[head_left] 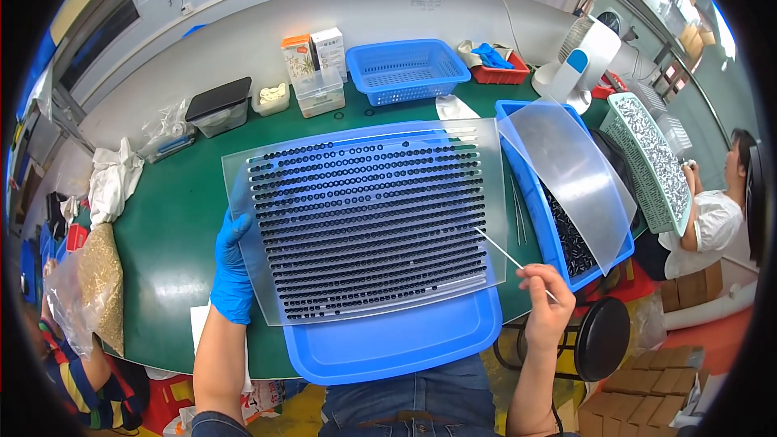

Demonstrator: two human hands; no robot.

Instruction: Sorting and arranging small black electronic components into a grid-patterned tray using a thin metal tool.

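My left hand (232, 263), in a blue glove, grips the left edge of a clear plastic plate (494, 146), thumb on top, its other fingers mostly hidden. Rows of small black rings (368, 231) cover the plate, with a few gaps near the upper and lower rows. Under the plate lies a blue tray (388, 352), its near end sticking out toward me. Bare and closed, my right hand (547, 299) pinches a thin pale stick (506, 249). The stick's tip reaches the right ends of the middle rows.
A blue bin (571, 235) of black pieces stands right, partly covered by a clear sheet (575, 170). Behind are a blue basket (405, 73), a lidded box (220, 105) and a white fan (576, 69). A bag of tan granules (101, 283) sits left. Other people sit across and at right.
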